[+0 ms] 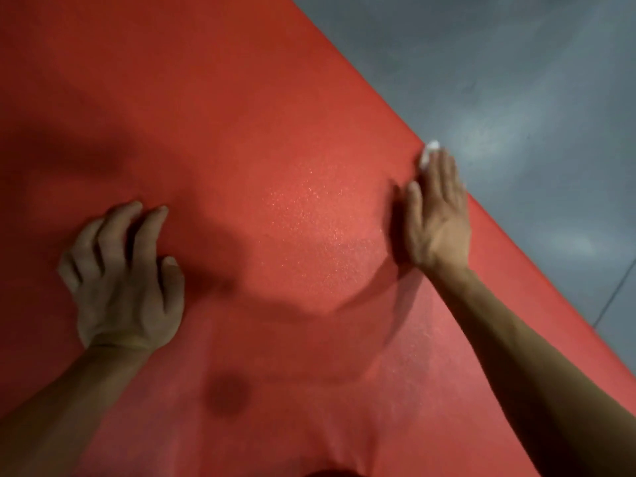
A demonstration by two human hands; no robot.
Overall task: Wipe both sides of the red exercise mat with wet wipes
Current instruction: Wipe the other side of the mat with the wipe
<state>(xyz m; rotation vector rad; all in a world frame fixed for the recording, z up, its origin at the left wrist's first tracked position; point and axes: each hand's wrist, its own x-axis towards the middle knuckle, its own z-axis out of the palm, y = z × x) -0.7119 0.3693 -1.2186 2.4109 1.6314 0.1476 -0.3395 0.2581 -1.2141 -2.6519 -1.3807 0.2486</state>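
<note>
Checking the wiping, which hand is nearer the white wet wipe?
Right. The right hand presses on the wet wipe at the mat's edge; the left hand rests far across.

Grey floor (516, 80), smooth and faintly glossy with pale reflections, occupying the upper right; one thin dark seam (616, 294) crosses it near the right edge.

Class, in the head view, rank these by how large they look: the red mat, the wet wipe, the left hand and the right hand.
1. Red mat
2. Left hand and right hand: alike, not ranked
3. Wet wipe, mostly hidden under the right fingers
</note>
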